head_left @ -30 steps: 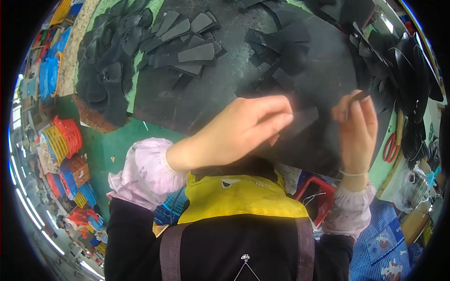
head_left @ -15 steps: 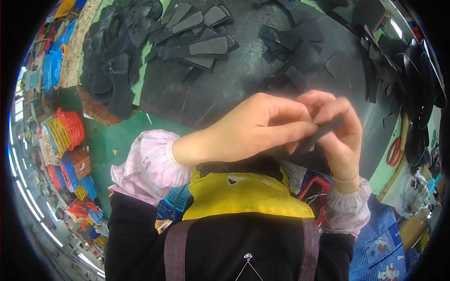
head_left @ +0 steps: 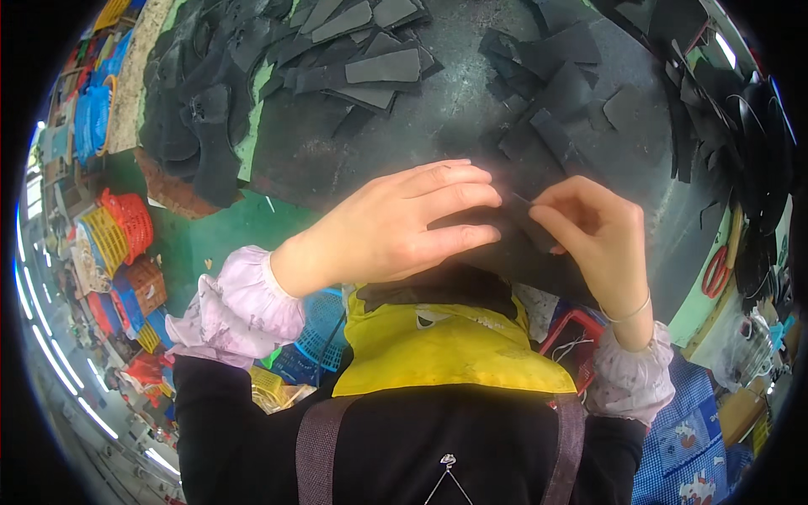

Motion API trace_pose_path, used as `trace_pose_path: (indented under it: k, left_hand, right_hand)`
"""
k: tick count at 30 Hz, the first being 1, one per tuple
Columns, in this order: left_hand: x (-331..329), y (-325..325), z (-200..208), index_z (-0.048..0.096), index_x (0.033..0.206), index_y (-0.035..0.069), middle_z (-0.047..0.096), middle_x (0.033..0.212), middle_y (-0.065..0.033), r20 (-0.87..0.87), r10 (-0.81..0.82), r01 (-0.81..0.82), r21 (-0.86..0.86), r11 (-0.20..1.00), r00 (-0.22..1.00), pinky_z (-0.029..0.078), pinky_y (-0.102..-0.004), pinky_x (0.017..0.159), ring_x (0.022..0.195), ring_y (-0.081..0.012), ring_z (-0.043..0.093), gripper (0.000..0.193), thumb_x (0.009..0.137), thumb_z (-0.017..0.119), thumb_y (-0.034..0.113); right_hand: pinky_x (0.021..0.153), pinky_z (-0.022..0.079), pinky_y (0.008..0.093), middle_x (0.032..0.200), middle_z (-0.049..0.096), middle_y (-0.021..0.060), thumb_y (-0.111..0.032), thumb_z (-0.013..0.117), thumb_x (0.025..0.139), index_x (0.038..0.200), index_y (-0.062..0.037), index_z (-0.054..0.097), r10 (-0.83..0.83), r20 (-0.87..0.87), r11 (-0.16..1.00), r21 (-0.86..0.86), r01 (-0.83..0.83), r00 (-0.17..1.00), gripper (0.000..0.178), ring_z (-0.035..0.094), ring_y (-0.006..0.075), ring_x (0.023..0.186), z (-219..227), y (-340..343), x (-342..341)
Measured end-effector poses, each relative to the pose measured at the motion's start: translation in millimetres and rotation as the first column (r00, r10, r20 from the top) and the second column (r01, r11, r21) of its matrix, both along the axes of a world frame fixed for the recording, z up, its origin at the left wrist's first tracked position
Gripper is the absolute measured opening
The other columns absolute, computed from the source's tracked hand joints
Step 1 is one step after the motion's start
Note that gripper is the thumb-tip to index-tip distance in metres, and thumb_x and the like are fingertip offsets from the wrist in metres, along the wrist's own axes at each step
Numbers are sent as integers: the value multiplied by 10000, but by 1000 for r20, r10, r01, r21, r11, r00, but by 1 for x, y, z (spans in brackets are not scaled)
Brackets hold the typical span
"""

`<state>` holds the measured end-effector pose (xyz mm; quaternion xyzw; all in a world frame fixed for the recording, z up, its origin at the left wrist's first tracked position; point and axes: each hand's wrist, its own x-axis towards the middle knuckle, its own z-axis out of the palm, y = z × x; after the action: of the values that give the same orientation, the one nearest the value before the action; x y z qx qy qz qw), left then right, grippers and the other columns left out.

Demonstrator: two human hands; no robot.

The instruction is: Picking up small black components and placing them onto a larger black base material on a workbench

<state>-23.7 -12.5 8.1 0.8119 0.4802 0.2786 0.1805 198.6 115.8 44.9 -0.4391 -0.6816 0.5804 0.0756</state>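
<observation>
My right hand pinches the edge of a dark flat piece between thumb and fingers, low over the black work surface. The piece blends into the dark surface, so its full outline is hard to make out. Palm down, my left hand has its fingers stretched toward that piece with a gap before it. Beyond my hands lie loose black cut pieces, and a pile of grey-black strips sits farther left.
At far left is a heap of larger black pieces. Red-handled scissors lie at the right edge, near hanging black sheets. A blue basket and a red-rimmed container stand below the near edge.
My hands were together on a small dark strip and have now come apart. The left hand has moved left and spread its fingers; the right still pinches a dark piece.
</observation>
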Motion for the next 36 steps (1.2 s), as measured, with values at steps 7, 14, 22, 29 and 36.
trace_pose_path:
  k: [7, 14, 22, 29, 36]
  left_hand:
    - [-2, -1, -2, 709, 1095, 102, 625, 1319, -90, 37, -2, 2, -9, 1000, 999, 532, -470, 1080, 1253, -321, 603, 336, 766, 756, 50]
    - [5, -2, -2, 693, 1113, 78, 632, 1336, -57, -70, 35, -31, 58, 998, 997, 509, -465, 1100, 1267, -305, 595, 352, 767, 759, 64]
    - [7, 14, 19, 697, 1113, 123, 605, 1231, -76, -144, 309, -305, 51, 951, 940, 435, -462, 1036, 1216, -333, 527, 335, 788, 775, 136]
    - [-22, 43, 42, 708, 1163, 142, 593, 1222, -97, -272, 479, -444, 184, 877, 834, 416, -430, 1025, 1176, -313, 523, 310, 873, 748, 241]
    - [27, 66, 4, 704, 1089, 142, 572, 1137, -57, -99, 312, -298, 130, 946, 945, 452, -418, 950, 1109, -294, 545, 349, 757, 810, 117]
  right_hand:
    - [582, 515, 234, 727, 719, 64, -60, 764, 880, 911, 16, 730, 56, 70, 996, 59, -60, 996, 88, 666, 92, 600, 1, 2, -9]
    - [608, 532, 347, 681, 588, 86, -133, 824, 794, 936, -67, 637, 68, 425, 792, 527, -308, 903, 244, 651, 255, 627, 8, -6, -3]
    - [612, 484, 290, 788, 618, 55, -25, 812, 787, 959, -58, 639, 223, -33, 922, 333, -200, 974, 246, 580, 151, 624, -4, -8, 11]
    - [661, 500, 303, 833, 661, 53, -188, 751, 914, 976, -50, 673, -223, 87, 615, 785, 71, 971, 171, 625, 163, 698, -24, 82, 15]
    - [709, 520, 303, 876, 667, 27, -122, 752, 895, 986, -51, 637, -72, -18, 662, 747, 61, 997, 163, 651, 146, 766, -30, 88, 7]
